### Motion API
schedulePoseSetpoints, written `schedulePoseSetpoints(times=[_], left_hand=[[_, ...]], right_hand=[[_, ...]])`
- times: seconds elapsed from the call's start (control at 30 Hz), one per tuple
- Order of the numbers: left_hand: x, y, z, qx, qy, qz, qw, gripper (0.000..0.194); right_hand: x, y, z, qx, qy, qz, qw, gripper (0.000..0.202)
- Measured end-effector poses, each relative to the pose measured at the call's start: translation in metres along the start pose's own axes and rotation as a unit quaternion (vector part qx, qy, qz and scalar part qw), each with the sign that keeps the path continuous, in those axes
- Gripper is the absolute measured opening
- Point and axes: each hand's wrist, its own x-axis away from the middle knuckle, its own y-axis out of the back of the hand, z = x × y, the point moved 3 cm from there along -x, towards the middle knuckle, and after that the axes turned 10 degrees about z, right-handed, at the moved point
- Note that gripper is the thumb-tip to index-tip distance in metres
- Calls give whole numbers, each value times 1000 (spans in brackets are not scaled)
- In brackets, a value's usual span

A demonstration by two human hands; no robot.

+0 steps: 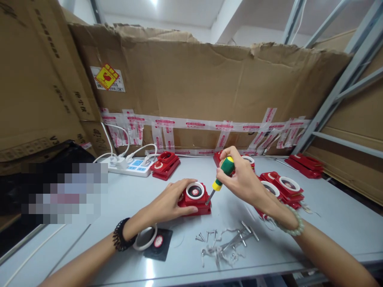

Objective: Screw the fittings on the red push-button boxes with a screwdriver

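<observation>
A red device (197,209) with a white ring around a dark round face lies on the grey table (113,203). My left hand (167,201) grips it from the left, thumb along the near side and fingers over the back. In my right hand (243,177) is a screwdriver (227,166) with a green and yellow handle, held at a tilt. Its tip meets the front right corner of the device. Several screws (206,235) and metal pins (246,227) lie nearer the table's front edge.
A white power strip (134,170) and a red housing (165,165) stand at the back left. More red devices (289,187) sit on the right. A loose white ring (137,244) and a black square sheet (163,253) lie near my left wrist. Cardboard (191,79) walls the back.
</observation>
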Motion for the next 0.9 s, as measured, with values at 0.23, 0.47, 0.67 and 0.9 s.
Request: schedulePoseSetpoints(times=[0.23,0.47,0.67,0.9], left_hand=[[-2,0,1,26,-15,-5,1000,58],[-3,0,2,40,-21,-12,999,57],[-2,1,-1,45,-17,-4,999,58],[-3,1,0,25,-31,-15,999,55]], right_hand=[[0,-8,13,69,42,-10,997,19],[-3,-21,27,223,41,-22,974,12],[-3,-14,18,291,-8,-61,955,13],[4,-16,37,248,97,56,962,18]])
